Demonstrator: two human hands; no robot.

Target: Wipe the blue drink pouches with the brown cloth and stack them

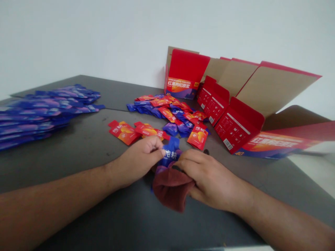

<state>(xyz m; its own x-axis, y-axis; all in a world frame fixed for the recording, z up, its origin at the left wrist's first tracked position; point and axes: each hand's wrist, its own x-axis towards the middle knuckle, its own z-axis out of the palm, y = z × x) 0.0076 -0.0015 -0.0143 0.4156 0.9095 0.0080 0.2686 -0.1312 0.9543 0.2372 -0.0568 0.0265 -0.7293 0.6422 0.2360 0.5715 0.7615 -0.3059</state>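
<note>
At six o'clock, the left grip (137, 160) pinches a blue sachet (170, 155), the right grip (210, 177) clamps a cloth (172, 190), and loose sachets (167, 111) and open cartons (235, 127) lie beyond.

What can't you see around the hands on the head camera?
Head view:
Blue foil sachet lower end: hidden by dark red cloth.
Left hand fingertips: hidden by the hand itself.
Red cardboard carton small print: too blurred.
Blue sachet pile left end: cut off by frame edge.

Packing table (78, 157) with sachets (49, 115), cartons (183, 73)
</note>
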